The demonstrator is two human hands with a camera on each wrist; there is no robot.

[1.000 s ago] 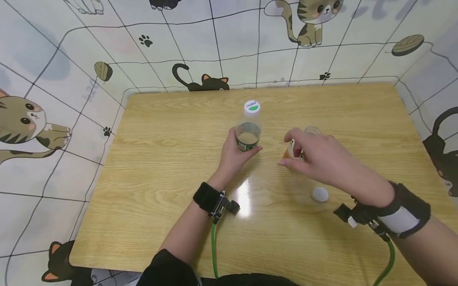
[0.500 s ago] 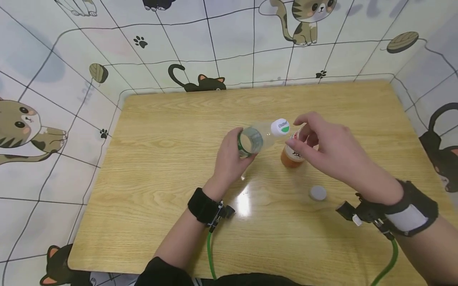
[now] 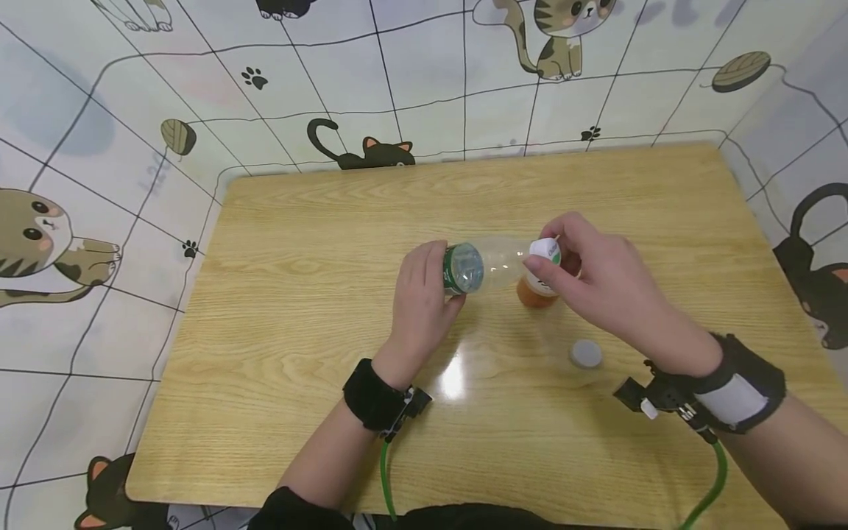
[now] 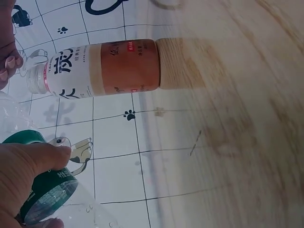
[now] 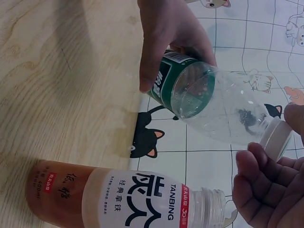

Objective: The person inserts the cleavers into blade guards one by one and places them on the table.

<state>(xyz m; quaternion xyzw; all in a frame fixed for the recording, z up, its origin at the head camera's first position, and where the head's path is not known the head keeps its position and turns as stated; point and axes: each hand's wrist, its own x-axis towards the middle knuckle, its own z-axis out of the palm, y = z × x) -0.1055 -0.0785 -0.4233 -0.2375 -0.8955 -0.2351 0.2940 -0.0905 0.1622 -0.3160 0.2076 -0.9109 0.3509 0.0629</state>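
Bottle [image 3: 501,263] seems light and squishy, so I'd grip its green label [image 3: 452,271] like left hand [image 3: 422,298] does, right hand [image 3: 601,269] pinching the cap [image 3: 545,249].

Left hand [image 4: 21,171] grips a green-labelled bottle [image 4: 54,189], apparently tilted.

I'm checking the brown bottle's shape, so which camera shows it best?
Left wrist: the brown bottle appears whole, mouth to base. Right wrist shows it larger but cut at the bottom edge; the head view shows mainly its lower part, behind the clear bottle and right hand.
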